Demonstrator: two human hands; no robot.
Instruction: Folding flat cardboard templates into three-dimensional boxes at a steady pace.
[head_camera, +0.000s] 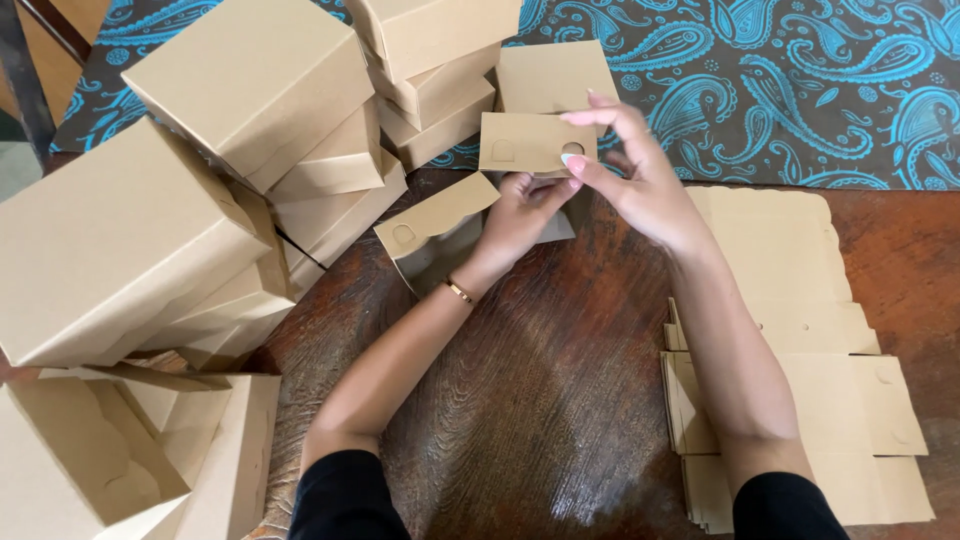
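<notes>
**Half-folded kraft box held over the wooden surface**

Nearest, left of the half-folded box, an open finished box shows a bare inside — nothing in it. Right of the half-folded box lies a stack of flat box blanks on the dark wooden surface.

The half-folded box is held up just above the surface, mid-frame. The left hand grips it from below, fingers closed on a panel; the right hand pinches the upright tab flap between thumb and fingertips.

It looks light, thin and stiff along its creases, easily dented — best taken by panel edges, judging from the card.

Beyond and left of it, closed boxes are piled; their contents cannot be seen. A paisley cloth lies behind.
</notes>
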